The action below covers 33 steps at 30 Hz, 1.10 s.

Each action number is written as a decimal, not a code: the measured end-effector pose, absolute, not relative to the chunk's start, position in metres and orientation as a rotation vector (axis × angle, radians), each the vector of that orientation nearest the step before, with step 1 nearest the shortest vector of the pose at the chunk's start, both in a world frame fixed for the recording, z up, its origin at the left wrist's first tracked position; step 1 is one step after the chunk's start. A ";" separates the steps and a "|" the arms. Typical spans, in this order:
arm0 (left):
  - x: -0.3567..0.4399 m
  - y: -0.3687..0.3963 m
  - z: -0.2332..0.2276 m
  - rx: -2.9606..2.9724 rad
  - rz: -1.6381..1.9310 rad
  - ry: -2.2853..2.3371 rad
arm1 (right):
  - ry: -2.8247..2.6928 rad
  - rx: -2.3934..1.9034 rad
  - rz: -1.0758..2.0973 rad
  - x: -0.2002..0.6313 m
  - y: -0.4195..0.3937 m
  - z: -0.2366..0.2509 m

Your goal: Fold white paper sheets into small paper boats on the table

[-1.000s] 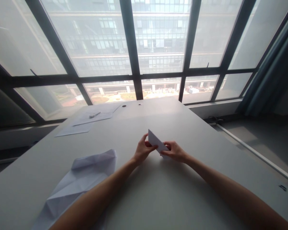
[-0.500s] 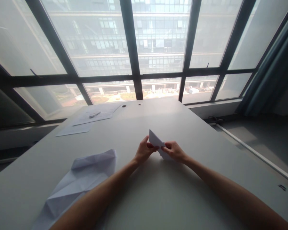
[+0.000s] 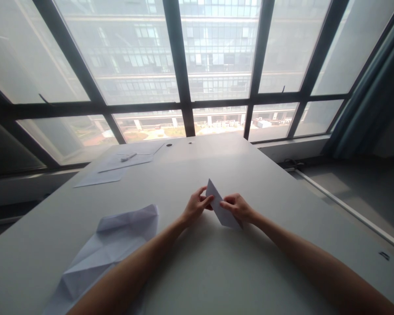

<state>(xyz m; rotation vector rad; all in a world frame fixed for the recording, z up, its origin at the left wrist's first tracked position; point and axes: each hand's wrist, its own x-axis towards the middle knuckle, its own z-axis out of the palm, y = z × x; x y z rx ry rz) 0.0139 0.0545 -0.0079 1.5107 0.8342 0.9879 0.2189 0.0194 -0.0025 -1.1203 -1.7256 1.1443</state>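
A small folded piece of white paper [image 3: 220, 208] is held above the middle of the table [image 3: 190, 267], its pointed tip upward. My left hand [image 3: 197, 204] pinches its left edge, thumb on the near face and fingers behind. On the other side, my right hand [image 3: 237, 206] grips the right edge between thumb and fingers. The paper's far side is hidden from view. Left of my left forearm lies a larger creased sheet of paper [image 3: 110, 245], partly covered by that arm.
Flat white sheets [image 3: 107, 176] lie at the table's far left, with a small white pen-like object [image 3: 128, 157] on them. Two round holes, one a dark cable hole [image 3: 169, 145], are near the far edge. Large windows stand beyond; a curtain [image 3: 364, 96] hangs at right.
The folded paper has turned so that a broader, flat face shows towards me. My hands have moved slightly apart along it, thumbs no longer meeting at its middle.
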 end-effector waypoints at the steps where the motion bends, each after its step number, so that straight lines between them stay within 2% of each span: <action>1: 0.014 0.054 -0.008 1.510 0.993 0.836 | -1.736 -1.121 1.142 0.219 0.019 -0.002; 8: 0.016 0.050 -0.007 1.572 1.014 0.859 | -1.727 -1.121 1.099 0.217 0.022 -0.008; 14: 0.020 0.051 -0.010 1.626 1.128 0.953 | -1.583 -1.207 0.815 0.216 0.025 -0.012; 18: 0.021 0.049 -0.013 1.768 1.003 0.961 | -1.630 -1.182 0.744 0.213 0.020 -0.007; 22: 0.021 0.047 -0.013 1.747 0.923 0.932 | -1.692 -1.140 0.778 0.209 0.015 -0.003; 29: 0.022 0.050 -0.005 1.618 1.007 0.909 | -1.603 -1.089 1.024 0.210 0.021 -0.010; 33: 0.021 0.052 -0.005 1.613 1.060 0.993 | -1.604 -1.146 1.050 0.211 0.023 -0.014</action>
